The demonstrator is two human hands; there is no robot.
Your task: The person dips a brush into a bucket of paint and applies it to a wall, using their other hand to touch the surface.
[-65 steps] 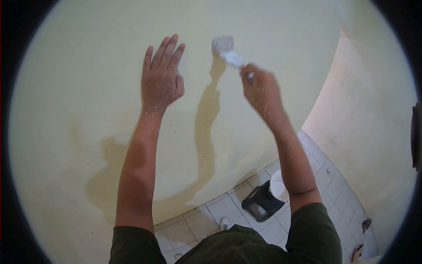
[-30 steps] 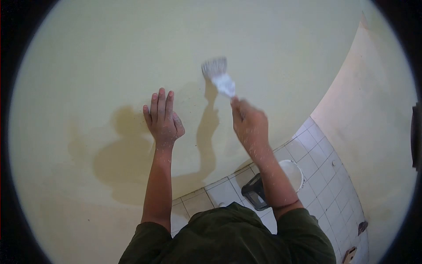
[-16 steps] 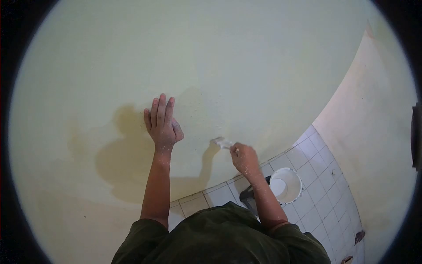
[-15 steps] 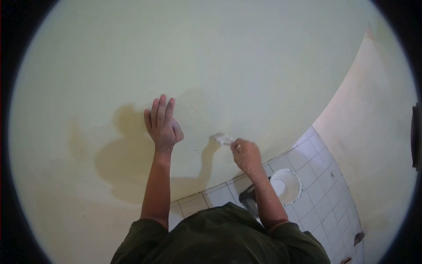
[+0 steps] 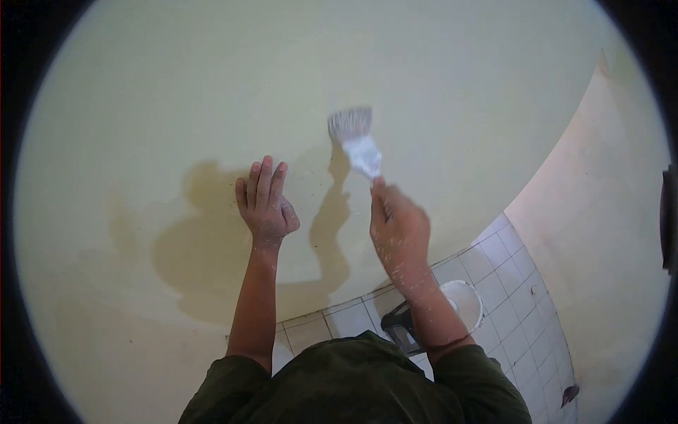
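Observation:
My left hand point(image 5: 269, 201) lies against the pale green wall point(image 5: 452, 127), its fingers stretched upward. To its right, my right hand point(image 5: 401, 225) is closed around the handle of a wide paintbrush point(image 5: 362, 150). The brush points up and a little left, with its whitish bristles at or close to the wall; whether they touch is hard to tell. White specks dot both hands and the right forearm. Shadows of the arms and brush fall on the wall.
A white bucket point(image 5: 477, 311) stands on the tiled floor point(image 5: 494, 263), partly behind my right forearm. Beside it is a dark stool-like object point(image 5: 401, 328). Another wall point(image 5: 607, 212) rises at the right. A small dark thing point(image 5: 570, 394) lies low at the right.
My right hand has moved up the wall with the brush, whose bristles now show spread above the hand. My left hand has stayed nearly in place.

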